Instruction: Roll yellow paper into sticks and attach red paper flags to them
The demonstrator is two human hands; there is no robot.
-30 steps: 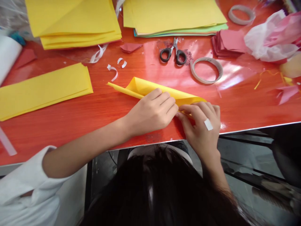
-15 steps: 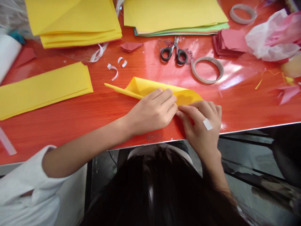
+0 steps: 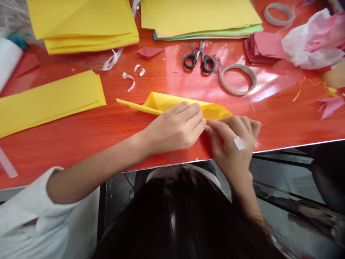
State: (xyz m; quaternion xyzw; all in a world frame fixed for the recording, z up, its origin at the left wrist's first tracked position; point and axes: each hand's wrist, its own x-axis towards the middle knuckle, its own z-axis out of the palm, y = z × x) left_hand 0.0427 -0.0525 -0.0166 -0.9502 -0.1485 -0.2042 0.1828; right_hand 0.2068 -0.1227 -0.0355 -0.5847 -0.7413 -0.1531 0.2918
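Observation:
A yellow sheet of paper (image 3: 172,102) lies near the front edge of the red table, its near edge rolled into a thin tube and its far side curling up. My left hand (image 3: 183,126) is closed on the rolled edge, knuckles up, hiding the middle of it. Close beside it, my right hand (image 3: 233,136) pinches the right part of the roll between thumb and forefinger. A small white piece of tape (image 3: 238,143) sticks to the back of my right hand. The fingertips of both hands almost meet, and what lies under them is hidden.
Beyond the paper lie black-handled scissors (image 3: 199,61) and a tape roll (image 3: 225,84), with another tape roll (image 3: 279,15) farther back. Yellow paper stacks (image 3: 88,21) stand at the back, folded yellow strips (image 3: 51,100) at left. Dark red paper pieces (image 3: 265,46) and a crumpled plastic bag (image 3: 309,43) are at right.
The rolled paper has shifted slightly left and toward me at its left end. My left fingers have moved a little right, and the outer fingers of my right hand have spread outward.

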